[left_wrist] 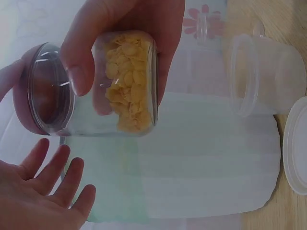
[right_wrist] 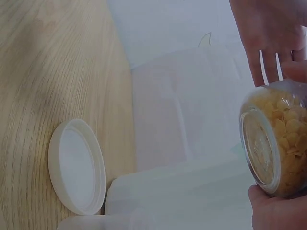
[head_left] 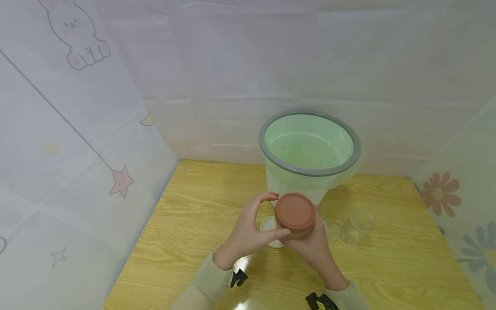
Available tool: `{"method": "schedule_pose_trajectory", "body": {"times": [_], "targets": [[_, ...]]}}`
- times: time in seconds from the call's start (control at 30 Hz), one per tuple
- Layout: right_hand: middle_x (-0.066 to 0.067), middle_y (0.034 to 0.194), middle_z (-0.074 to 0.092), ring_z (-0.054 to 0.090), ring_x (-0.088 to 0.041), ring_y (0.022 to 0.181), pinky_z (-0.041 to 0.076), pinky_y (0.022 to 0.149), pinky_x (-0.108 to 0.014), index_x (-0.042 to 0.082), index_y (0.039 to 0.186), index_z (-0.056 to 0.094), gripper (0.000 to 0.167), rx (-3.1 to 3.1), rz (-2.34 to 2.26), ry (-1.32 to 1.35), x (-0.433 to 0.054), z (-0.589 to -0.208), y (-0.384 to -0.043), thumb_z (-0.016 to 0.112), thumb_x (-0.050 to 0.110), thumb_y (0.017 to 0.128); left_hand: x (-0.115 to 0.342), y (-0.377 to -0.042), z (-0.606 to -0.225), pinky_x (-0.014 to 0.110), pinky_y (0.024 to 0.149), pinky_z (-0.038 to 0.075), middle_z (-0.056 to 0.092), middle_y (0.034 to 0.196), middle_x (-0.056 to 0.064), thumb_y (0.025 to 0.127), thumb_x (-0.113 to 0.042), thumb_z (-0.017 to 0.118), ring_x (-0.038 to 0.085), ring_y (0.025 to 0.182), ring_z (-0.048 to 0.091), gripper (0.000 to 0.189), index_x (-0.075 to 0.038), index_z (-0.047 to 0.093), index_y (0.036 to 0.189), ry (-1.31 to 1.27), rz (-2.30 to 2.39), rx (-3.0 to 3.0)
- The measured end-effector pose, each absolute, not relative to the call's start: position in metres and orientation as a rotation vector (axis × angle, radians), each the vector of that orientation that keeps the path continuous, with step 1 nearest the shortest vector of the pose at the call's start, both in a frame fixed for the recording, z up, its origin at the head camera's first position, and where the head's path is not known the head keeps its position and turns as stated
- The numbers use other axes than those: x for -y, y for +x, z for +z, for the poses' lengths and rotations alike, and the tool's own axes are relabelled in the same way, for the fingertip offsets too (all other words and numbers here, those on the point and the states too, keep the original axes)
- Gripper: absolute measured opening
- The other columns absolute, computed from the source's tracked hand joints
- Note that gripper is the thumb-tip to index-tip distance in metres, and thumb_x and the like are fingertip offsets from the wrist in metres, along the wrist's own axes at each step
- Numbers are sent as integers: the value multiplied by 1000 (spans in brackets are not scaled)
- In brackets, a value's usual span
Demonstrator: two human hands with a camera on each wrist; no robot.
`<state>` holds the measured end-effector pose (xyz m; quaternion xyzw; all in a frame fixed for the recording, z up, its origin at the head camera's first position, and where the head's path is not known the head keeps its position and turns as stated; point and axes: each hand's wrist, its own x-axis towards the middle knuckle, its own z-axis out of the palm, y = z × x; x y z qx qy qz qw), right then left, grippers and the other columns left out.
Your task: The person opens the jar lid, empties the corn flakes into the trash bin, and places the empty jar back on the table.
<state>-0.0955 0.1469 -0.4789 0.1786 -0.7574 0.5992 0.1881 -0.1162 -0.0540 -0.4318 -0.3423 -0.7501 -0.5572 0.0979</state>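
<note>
A clear jar (left_wrist: pixel 129 81) with a reddish-brown lid (head_left: pixel 296 212) is held upright above the table, partly filled with yellow flakes (right_wrist: pixel 290 124). My right hand (head_left: pixel 310 245) grips the jar's body from the right, its thumb across the clear side in the left wrist view. On the lid's left side is my left hand (head_left: pixel 248 226), fingers spread and mostly straight. Its thumb lies against the lid's near edge, while the other fingers stand apart from it. Beneath the hands, a white lid (right_wrist: pixel 76 165) lies on the table.
Behind the hands stands a pale green bin (head_left: pixel 310 146) with a grey rim, near the back wall. A clear cup (head_left: pixel 358 226) is to the right on the wooden table (head_left: pixel 186 206). The left wrist view also has a translucent tub (left_wrist: pixel 273 76) near the white lid.
</note>
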Motion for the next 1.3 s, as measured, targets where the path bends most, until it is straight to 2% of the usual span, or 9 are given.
{"method": "schedule_pose_trajectory", "body": {"times": [0.23,0.47,0.63,0.8,0.97,1.07,1.17,1.3], "targets": [[-5,136,54,53,-18,121,48,97,-29,9,147,43,96,2155,1766,594,-137,-474,-88,91,-6,65,48,-112,-428,42,109,40,52,142,-11,68,-24,98,14,131,48,99,-29,42,150,-990,-1763,2290],[-6,137,53,54,-20,121,50,95,-31,12,148,42,98,2152,1749,620,-132,-475,-87,91,-5,65,40,-112,-430,39,104,45,55,136,-12,65,-24,100,13,124,54,99,-33,43,146,-1015,-1808,2253],[-8,134,56,56,-20,118,50,94,-31,8,147,42,96,2144,1675,652,-136,-475,-88,91,-5,66,41,-113,-431,40,106,43,53,139,-13,66,-26,99,13,128,51,101,-35,41,148,-1024,-1789,2273],[-8,126,61,59,-18,113,49,94,-30,5,144,45,89,2143,1650,606,-143,-478,-89,89,-8,68,46,-114,-431,42,111,38,50,144,-13,71,-31,96,14,133,47,97,-31,40,151,-1036,-1720,2289],[-8,135,57,54,-22,121,44,101,-31,11,150,43,96,2128,1712,574,-148,-477,-93,90,-6,68,52,-115,-432,44,112,36,49,145,-10,81,-29,88,17,135,45,84,-26,42,151,-1075,-1680,2255],[-8,136,56,54,-22,122,44,101,-31,12,151,42,99,2115,1743,562,-149,-477,-93,91,-6,67,53,-116,-432,45,112,36,50,145,-8,85,-28,85,18,136,45,77,-23,44,149,-1086,-1658,2235],[-9,135,57,55,-22,120,44,100,-31,10,149,44,98,2100,1764,578,-148,-478,-94,91,-8,65,53,-116,-431,45,112,36,50,144,-8,82,-28,87,17,135,45,78,-21,46,148,-1061,-1649,2236],[-9,133,58,55,-22,120,46,100,-31,10,147,46,95,2103,1789,631,-143,-479,-93,91,-7,65,51,-115,-429,43,112,36,50,143,-10,75,-29,93,16,134,45,88,-26,44,149,-1028,-1678,2262]]}}
